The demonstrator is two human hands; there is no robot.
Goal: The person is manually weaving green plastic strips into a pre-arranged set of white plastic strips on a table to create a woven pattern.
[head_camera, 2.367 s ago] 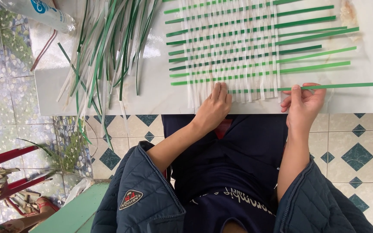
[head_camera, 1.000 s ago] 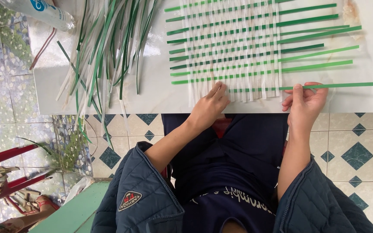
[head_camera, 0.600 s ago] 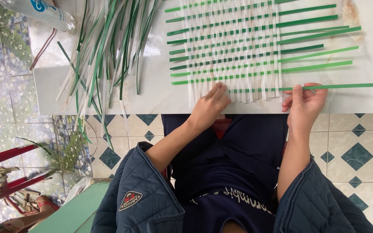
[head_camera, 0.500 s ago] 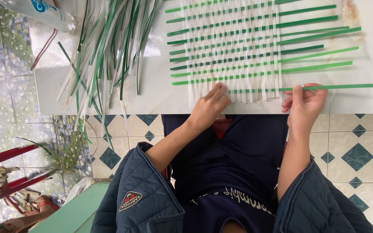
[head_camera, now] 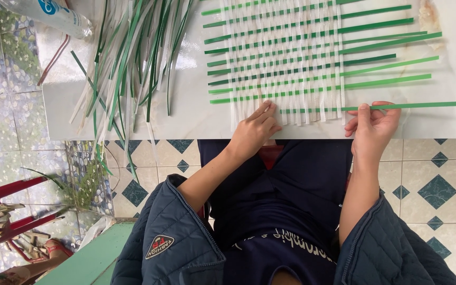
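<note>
A person seated at a pale surface (head_camera: 186, 119) works a mat of woven strips, seen from a head-worn camera looking down. The left hand (head_camera: 254, 132) lies palm-down at the near edge of the woven mat (head_camera: 286, 58), its fingers (head_camera: 266, 111) held close together and pressing on the loose lower ends of the white strips. The left forearm runs bare from a rolled-back quilted blue jacket sleeve (head_camera: 175, 232), bent at the elbow toward the body. The right hand (head_camera: 371, 126) is raised at the surface's near edge, thumb and fingertips pinching one long green strip (head_camera: 423, 105) that runs level from the mat's lowest row out to the right edge of the view. The right forearm rises almost straight from the lap.

The mat shows about ten green horizontal strips crossing a band of upright white strips; the white ones are too closely packed to count exactly. A loose heap of spare green and white strips (head_camera: 127, 58) lies fanned out to the left, well apart from the mat, some ends hanging over the surface's edge. One clear plastic bottle (head_camera: 54, 13) lies at the upper left corner. Below, patterned floor tiles (head_camera: 439, 184) show beside the person's legs.
</note>
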